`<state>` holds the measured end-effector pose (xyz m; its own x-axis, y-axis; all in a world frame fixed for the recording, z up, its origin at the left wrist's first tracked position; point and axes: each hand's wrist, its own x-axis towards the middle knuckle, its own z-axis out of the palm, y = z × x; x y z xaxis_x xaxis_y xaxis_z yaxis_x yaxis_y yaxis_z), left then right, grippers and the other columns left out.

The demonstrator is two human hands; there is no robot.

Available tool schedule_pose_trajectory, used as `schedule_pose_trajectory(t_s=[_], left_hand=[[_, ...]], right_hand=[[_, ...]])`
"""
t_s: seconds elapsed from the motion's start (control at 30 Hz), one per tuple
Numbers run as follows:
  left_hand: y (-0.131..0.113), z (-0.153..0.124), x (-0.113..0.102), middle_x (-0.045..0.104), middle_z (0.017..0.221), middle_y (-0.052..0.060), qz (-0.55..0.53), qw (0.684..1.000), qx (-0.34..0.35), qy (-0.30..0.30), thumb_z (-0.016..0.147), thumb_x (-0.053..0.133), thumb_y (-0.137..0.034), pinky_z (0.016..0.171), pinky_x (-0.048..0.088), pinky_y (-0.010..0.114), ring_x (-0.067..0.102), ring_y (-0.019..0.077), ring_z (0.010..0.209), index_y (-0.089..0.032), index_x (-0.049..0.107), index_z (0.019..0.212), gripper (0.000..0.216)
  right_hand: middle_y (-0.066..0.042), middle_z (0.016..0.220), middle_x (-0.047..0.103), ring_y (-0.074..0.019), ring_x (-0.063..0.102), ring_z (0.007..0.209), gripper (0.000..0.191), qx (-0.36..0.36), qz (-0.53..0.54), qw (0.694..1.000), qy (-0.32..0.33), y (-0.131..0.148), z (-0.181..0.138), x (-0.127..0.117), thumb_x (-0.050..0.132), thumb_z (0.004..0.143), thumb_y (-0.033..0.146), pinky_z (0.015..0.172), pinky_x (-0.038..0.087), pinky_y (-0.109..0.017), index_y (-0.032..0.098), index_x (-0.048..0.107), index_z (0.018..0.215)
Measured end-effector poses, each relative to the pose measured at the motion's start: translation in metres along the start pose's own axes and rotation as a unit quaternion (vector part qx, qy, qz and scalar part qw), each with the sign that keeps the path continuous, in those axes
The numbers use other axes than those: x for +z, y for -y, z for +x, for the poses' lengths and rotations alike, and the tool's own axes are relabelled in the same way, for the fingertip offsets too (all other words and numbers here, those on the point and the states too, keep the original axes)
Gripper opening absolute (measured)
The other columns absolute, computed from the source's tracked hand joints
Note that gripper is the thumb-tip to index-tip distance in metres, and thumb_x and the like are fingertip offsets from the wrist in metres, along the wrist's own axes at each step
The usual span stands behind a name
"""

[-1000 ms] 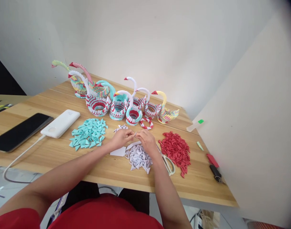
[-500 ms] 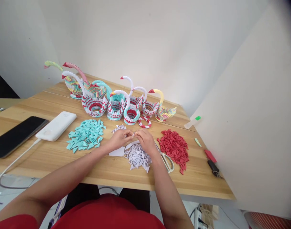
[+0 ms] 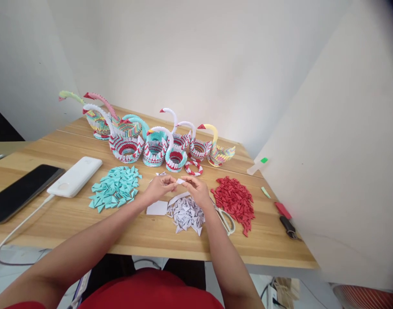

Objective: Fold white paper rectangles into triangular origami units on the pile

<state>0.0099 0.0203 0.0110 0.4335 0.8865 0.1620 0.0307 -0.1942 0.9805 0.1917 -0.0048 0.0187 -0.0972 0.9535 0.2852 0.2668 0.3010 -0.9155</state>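
Note:
My left hand [image 3: 159, 187] and my right hand [image 3: 197, 189] meet over the wooden table [image 3: 70, 214], fingertips pinched together on one small white folded paper piece [image 3: 180, 181]. Just below them lies a heap of white folded triangles [image 3: 186, 214] and a flat white paper slip [image 3: 156, 208]. A pile of turquoise triangles [image 3: 114, 188] sits to the left, a pile of red triangles [image 3: 235, 199] to the right. Scissors [image 3: 225, 219] lie by my right wrist.
Several modular paper swans [image 3: 151, 143] stand in a row at the back, with a small red-and-white ring [image 3: 193, 168]. A phone [image 3: 20, 191] and white power bank [image 3: 74, 171] with cable lie left. A red-handled tool [image 3: 286, 219] and a white panel [image 3: 344, 171] are right.
Both hands stayed pinched on the white piece and lifted it slightly above the white heap. The view shifted a little; nothing on the table moved.

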Motion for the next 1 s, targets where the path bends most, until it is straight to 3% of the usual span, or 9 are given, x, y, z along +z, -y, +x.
schedule_pose_trajectory(t_s=[0.33, 0.47, 0.67, 0.87, 1.0], left_hand=[[-0.001, -0.001, 0.000, 0.060, 0.068, 0.002, 0.057, 0.998, 0.000, -0.013, 0.076, 0.059, -0.032, 0.068, 0.041, 0.025, 0.054, 0.0125, 0.066, -0.014, 0.060, 0.068, 0.020], [0.001, 0.000, 0.000, 0.060, 0.067, 0.001, 0.054, 0.999, -0.001, -0.007, 0.078, 0.058, -0.034, 0.066, 0.041, 0.025, 0.053, 0.0121, 0.064, -0.014, 0.058, 0.068, 0.022], [0.000, 0.000, 0.000, 0.060, 0.067, 0.001, 0.096, 0.995, 0.027, 0.021, 0.080, 0.054, -0.032, 0.064, 0.040, 0.024, 0.053, 0.0120, 0.064, -0.014, 0.059, 0.070, 0.021], [-0.002, 0.000, -0.001, 0.061, 0.067, 0.001, 0.027, 0.999, 0.008, 0.046, 0.080, 0.056, -0.035, 0.065, 0.043, 0.024, 0.055, 0.0120, 0.063, -0.014, 0.060, 0.075, 0.022], [0.000, 0.001, -0.003, 0.061, 0.068, 0.001, 0.057, 0.997, 0.015, 0.049, 0.082, 0.055, -0.036, 0.066, 0.043, 0.024, 0.056, 0.0126, 0.065, -0.014, 0.060, 0.074, 0.024]], right_hand=[[-0.002, 0.080, 0.068, -0.0144, 0.061, 0.072, 0.021, 0.025, 0.018, 0.999, -0.019, -0.003, -0.001, 0.005, 0.064, 0.079, 0.036, 0.069, 0.048, -0.025, 0.018, 0.068, 0.087], [-0.003, 0.083, 0.068, -0.0144, 0.061, 0.072, 0.024, 0.037, 0.029, 0.999, -0.013, -0.002, -0.001, 0.007, 0.063, 0.079, 0.035, 0.068, 0.048, -0.026, 0.019, 0.068, 0.096], [-0.005, 0.098, 0.069, -0.0173, 0.063, 0.086, 0.025, 0.000, -0.037, 0.999, 0.009, 0.006, -0.002, 0.009, 0.060, 0.081, 0.031, 0.078, 0.049, -0.029, 0.020, 0.068, 0.102], [-0.005, 0.096, 0.066, -0.0150, 0.062, 0.082, 0.032, -0.003, 0.002, 1.000, 0.012, 0.001, -0.002, 0.007, 0.056, 0.084, 0.030, 0.078, 0.049, -0.028, 0.020, 0.061, 0.114], [-0.005, 0.098, 0.067, -0.0156, 0.062, 0.084, 0.029, -0.012, -0.013, 1.000, 0.025, 0.005, -0.002, 0.007, 0.055, 0.085, 0.028, 0.079, 0.048, -0.029, 0.020, 0.064, 0.111]])
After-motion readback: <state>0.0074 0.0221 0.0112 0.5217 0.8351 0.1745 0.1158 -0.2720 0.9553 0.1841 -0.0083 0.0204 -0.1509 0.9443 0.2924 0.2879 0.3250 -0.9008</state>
